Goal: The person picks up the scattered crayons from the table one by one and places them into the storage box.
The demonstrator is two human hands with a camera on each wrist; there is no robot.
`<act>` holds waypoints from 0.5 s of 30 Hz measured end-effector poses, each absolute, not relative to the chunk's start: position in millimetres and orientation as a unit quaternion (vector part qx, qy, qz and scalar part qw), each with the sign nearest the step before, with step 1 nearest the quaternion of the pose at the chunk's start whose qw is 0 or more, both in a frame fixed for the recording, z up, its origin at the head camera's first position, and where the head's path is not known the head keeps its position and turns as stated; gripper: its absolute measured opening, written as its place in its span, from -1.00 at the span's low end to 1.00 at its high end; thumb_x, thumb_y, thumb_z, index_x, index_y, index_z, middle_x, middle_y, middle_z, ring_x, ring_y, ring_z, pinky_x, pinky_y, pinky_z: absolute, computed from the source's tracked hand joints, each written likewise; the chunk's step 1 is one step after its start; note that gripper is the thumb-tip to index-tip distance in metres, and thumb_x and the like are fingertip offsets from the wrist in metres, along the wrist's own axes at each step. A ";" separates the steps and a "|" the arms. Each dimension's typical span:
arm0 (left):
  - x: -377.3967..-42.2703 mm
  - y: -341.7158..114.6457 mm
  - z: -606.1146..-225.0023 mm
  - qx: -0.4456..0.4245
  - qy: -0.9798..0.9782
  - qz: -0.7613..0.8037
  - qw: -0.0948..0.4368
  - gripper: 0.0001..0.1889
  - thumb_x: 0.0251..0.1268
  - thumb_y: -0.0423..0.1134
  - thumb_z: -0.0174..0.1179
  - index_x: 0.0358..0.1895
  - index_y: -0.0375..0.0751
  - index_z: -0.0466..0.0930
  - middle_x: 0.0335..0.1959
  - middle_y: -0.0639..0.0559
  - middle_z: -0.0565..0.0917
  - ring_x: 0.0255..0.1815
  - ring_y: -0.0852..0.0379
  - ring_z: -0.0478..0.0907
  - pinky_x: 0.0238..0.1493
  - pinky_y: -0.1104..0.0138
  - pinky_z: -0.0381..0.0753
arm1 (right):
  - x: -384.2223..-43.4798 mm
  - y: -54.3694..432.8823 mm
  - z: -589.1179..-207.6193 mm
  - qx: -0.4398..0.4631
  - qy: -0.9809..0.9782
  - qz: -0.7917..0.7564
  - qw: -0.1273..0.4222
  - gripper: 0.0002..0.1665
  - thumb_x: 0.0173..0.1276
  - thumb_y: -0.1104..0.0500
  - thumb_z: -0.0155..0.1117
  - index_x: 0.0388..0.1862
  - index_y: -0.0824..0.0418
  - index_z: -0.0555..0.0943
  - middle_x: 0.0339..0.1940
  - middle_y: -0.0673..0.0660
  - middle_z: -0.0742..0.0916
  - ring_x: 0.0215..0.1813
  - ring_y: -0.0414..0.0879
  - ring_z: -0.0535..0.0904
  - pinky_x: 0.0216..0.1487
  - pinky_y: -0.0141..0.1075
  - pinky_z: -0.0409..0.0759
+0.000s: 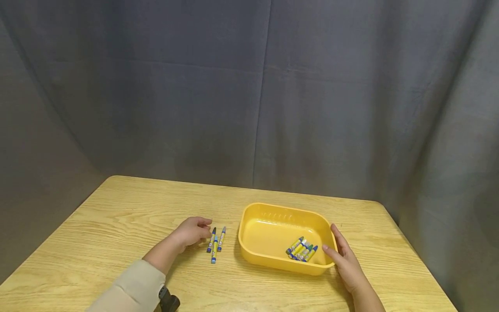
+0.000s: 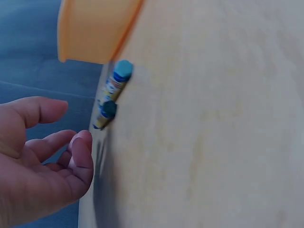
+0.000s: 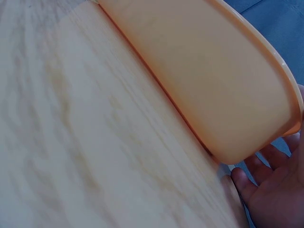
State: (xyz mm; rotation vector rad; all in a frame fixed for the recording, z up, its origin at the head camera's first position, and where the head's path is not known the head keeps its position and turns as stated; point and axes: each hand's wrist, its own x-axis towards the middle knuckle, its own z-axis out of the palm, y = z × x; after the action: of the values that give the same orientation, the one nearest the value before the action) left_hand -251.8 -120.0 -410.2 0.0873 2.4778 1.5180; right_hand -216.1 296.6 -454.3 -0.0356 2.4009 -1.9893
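A yellow plastic basket sits on the table, with several paper-wrapped crayons lying together in its near right corner. At its right end, my right hand grips the wall, thumb over the rim and fingers outside; the right wrist view shows those fingers against the outer side. Left of the basket lie three more crayons with yellow and blue wrappers. Just beside them is my left hand. In the left wrist view that hand has loosely bent fingers, thumb apart, and holds nothing.
The wooden table has rounded far corners. A grey curtain hangs behind it and along both sides. A black device is strapped at my left wrist, below the beige sleeve.
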 end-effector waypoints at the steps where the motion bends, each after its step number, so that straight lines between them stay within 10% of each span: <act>1: -251.6 -119.7 -412.6 0.028 0.848 0.516 0.118 -0.43 0.21 -0.42 0.18 0.31 -0.52 0.36 0.13 -0.33 0.53 -0.15 0.03 0.51 -0.22 0.29 0.56 | -216.1 296.6 -454.3 -0.011 0.769 -0.639 0.012 -0.08 0.49 0.15 0.06 0.63 0.09 -0.22 0.65 0.04 -0.19 0.63 0.07 -0.43 0.56 0.07 -0.32; 15: -250.2 -110.3 -416.1 0.055 0.892 0.434 0.111 -0.33 -0.11 -0.56 0.30 0.23 -0.61 0.41 -0.18 -0.14 0.52 -0.15 0.02 0.40 -0.20 0.32 0.50 | -216.3 297.5 -453.7 -0.011 0.770 -0.638 0.013 -0.07 0.49 0.15 0.07 0.63 0.10 -0.21 0.65 0.05 -0.19 0.63 0.09 -0.43 0.56 0.12 -0.30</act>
State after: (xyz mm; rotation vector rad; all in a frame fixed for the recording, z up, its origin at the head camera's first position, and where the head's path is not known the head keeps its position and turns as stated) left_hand -250.2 -110.3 -416.1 0.1616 2.6202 1.2759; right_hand -216.3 297.5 -453.7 -0.0344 2.3983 -1.9897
